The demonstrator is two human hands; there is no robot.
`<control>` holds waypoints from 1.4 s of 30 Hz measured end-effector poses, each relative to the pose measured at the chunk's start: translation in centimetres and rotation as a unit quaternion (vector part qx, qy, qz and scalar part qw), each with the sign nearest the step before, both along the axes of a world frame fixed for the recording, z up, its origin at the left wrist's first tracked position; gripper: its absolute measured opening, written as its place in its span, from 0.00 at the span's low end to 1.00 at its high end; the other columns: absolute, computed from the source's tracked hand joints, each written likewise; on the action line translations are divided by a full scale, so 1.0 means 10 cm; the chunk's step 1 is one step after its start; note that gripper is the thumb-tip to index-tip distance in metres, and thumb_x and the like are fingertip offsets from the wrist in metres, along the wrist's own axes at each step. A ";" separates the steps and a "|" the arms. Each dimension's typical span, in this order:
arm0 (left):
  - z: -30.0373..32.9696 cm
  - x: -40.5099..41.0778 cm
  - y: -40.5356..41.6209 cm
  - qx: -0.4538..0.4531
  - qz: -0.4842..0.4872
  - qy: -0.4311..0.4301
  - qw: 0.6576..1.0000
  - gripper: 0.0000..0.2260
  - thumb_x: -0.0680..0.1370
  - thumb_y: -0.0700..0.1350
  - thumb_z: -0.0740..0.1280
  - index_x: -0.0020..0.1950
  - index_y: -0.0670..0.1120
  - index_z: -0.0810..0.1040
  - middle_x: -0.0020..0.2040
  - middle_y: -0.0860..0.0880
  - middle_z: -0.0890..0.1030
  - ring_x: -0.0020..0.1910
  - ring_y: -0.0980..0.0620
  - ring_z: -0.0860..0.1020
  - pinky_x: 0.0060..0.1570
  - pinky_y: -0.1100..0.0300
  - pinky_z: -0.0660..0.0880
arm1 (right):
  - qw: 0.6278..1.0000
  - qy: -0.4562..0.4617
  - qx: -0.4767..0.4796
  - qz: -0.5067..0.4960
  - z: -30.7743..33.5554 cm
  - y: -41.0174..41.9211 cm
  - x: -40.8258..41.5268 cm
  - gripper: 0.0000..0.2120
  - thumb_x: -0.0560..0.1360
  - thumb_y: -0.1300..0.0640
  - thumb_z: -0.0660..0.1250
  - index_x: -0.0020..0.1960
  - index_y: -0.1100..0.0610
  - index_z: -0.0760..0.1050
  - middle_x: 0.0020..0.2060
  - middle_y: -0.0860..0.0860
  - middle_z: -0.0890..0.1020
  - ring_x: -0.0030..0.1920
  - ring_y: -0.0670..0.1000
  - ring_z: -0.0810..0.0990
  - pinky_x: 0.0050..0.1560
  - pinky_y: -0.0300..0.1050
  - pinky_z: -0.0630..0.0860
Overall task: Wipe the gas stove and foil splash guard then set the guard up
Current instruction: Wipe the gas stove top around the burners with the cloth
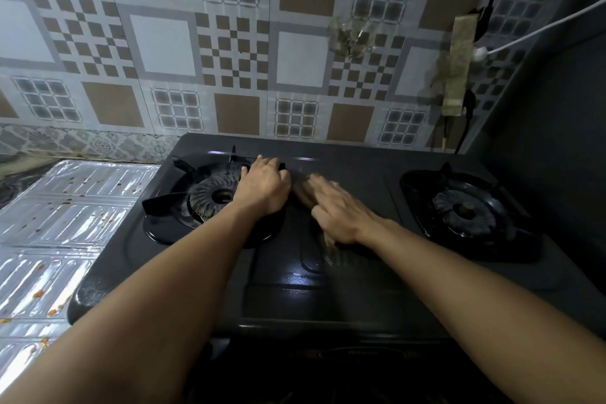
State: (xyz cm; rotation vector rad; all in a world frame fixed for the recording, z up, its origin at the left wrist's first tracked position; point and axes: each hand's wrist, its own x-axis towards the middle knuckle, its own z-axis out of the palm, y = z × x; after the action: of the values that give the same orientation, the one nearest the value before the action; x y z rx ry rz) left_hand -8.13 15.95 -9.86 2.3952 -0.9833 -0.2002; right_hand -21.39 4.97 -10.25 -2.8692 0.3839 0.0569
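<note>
A black two-burner gas stove (354, 292) fills the middle of the view. My left hand (262, 187) rests on the right side of the left burner's pan support (183, 200), fingers curled over its prong. My right hand (337, 210) lies flat on the stove's middle panel, blurred with motion, pressing a brownish cloth (303, 193) that shows only at its edges. The foil splash guard (62, 207) lies flat on the counter left of the stove, spotted with orange-red splatter.
The right burner (465, 210) sits with its pan support on. A patterned tile wall (229, 43) rises close behind the stove. A taped power strip (457, 65) with a white cable and black cords hangs at the right, beside a dark side wall.
</note>
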 end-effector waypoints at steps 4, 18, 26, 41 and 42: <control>0.00 0.00 0.02 0.008 -0.008 -0.009 1.000 0.22 0.80 0.46 0.50 0.72 0.41 0.65 0.75 0.42 0.64 0.77 0.45 0.54 0.75 0.44 0.50 | 0.988 -0.002 -0.027 -0.151 0.05 -0.48 -0.11 0.24 0.84 0.53 0.46 0.78 0.61 0.54 0.78 0.60 0.52 0.78 0.56 0.51 0.76 0.50 0.48; -0.02 0.04 -0.03 0.017 0.003 -0.012 1.000 0.21 0.80 0.47 0.51 0.69 0.41 0.68 0.73 0.40 0.66 0.75 0.44 0.58 0.73 0.41 0.54 | 0.997 -0.040 -0.046 -0.036 -0.06 0.58 -0.33 0.29 0.78 0.50 0.49 0.75 0.65 0.61 0.76 0.63 0.57 0.77 0.59 0.54 0.76 0.50 0.45; -0.01 0.01 0.01 0.034 -0.003 -0.020 0.999 0.23 0.80 0.48 0.50 0.73 0.41 0.64 0.75 0.42 0.63 0.77 0.45 0.55 0.74 0.40 0.52 | 0.997 -0.048 -0.034 -0.040 -0.06 0.54 -0.74 0.32 0.76 0.49 0.46 0.76 0.61 0.60 0.77 0.59 0.59 0.77 0.56 0.54 0.75 0.47 0.45; 0.00 -0.06 0.03 0.022 -0.012 -0.128 0.992 0.22 0.81 0.49 0.52 0.72 0.41 0.64 0.74 0.42 0.64 0.76 0.43 0.56 0.74 0.37 0.50 | 0.992 -0.073 -0.068 -0.077 -0.16 0.93 -0.92 0.34 0.76 0.39 0.46 0.71 0.61 0.67 0.72 0.60 0.65 0.73 0.59 0.60 0.75 0.53 0.52; 0.01 -0.07 0.04 0.026 -0.022 -0.143 0.989 0.22 0.81 0.49 0.53 0.72 0.40 0.64 0.74 0.41 0.64 0.76 0.42 0.56 0.74 0.37 0.50 | 0.992 -0.081 -0.073 -0.060 -0.19 1.02 -0.89 0.35 0.75 0.39 0.45 0.70 0.62 0.68 0.71 0.61 0.66 0.72 0.60 0.62 0.75 0.53 0.54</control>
State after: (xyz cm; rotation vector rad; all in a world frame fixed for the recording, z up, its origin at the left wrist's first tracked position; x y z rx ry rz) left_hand -8.85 16.36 -9.76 2.4974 -1.1724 0.1069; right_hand -30.33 15.15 -12.18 -2.9589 0.5463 -0.2331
